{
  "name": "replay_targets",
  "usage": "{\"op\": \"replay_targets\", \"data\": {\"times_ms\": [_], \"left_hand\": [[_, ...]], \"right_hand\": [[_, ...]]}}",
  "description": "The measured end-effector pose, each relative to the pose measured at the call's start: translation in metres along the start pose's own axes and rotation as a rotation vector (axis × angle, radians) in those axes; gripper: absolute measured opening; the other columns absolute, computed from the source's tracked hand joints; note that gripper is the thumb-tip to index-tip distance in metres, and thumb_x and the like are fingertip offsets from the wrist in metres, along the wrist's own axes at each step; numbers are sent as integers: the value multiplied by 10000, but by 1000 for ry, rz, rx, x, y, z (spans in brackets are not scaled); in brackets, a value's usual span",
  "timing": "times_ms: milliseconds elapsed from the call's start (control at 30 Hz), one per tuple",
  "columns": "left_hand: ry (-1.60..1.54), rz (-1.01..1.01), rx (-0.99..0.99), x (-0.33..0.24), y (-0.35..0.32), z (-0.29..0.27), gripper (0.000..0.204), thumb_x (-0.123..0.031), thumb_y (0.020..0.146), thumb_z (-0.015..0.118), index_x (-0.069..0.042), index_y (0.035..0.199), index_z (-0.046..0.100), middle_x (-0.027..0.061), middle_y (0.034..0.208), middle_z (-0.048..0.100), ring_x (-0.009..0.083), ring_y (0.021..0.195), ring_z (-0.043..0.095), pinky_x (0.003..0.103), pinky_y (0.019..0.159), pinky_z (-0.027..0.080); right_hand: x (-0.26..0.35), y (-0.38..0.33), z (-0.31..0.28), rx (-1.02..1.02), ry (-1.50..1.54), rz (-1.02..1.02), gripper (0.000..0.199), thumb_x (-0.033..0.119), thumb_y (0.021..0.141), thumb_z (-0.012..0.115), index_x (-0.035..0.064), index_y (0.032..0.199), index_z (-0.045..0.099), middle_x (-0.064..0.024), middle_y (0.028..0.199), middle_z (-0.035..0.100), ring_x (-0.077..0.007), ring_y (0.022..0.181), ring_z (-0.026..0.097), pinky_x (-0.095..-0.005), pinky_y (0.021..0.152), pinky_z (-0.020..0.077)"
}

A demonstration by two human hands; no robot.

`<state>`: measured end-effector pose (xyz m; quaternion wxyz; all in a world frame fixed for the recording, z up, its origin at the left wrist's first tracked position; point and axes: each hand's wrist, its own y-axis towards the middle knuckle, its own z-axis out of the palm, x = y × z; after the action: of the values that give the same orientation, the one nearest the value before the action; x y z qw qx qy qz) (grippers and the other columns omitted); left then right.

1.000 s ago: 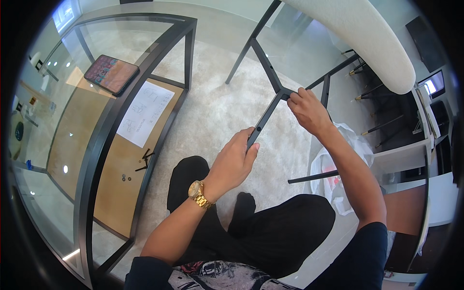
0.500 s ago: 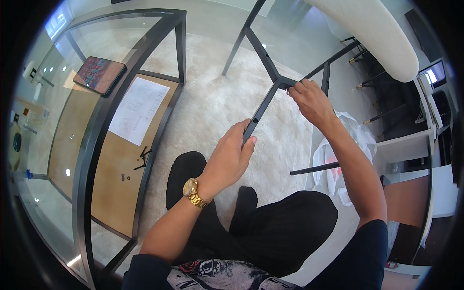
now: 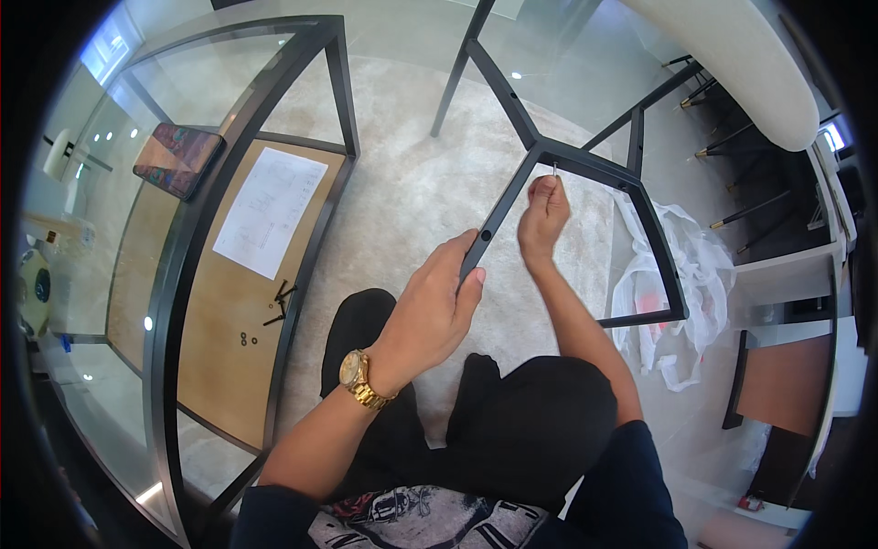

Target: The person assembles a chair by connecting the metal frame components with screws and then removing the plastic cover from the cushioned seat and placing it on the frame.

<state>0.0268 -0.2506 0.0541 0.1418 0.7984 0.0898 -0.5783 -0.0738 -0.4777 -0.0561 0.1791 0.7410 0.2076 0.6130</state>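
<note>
Clasping the black frame at two o'clock, my left hand braces it while my right hand pinches a thin metal piece at its crossbar. I judge fastening underway; the next move calls for careful alignment.

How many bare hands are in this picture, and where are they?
2. The bare left hand grips a slanting black metal bar; the bare right hand, farther right, pinches a thin silvery rod.

Angular black metal frame above a pale rug, slim silvery pin upright at its crossbar.
</note>
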Motion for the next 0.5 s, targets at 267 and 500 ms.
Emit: {"op": "replay_targets", "data": {"times_ms": [267,500], "left_hand": [[135,15,-20,4,1,-3,412,-141,1059,551,56,1418,506,160,915,643,218,694,635,354,697,525],[29,-74,34,3,0,-3,462,-154,1037,567,87,1424,492,304,1193,645,425,1033,666,457,920,516]], "right_hand": [[51,-9,50,-166,800,653,440,474,1136,385,91,982,537,-21,749,538,-137,650,513,-302,601,453],[30,-5,-1,248,372,409,286,272,1134,469,45,1107,642,-88,1019,747,-90,773,605,-264,709,504]]}}
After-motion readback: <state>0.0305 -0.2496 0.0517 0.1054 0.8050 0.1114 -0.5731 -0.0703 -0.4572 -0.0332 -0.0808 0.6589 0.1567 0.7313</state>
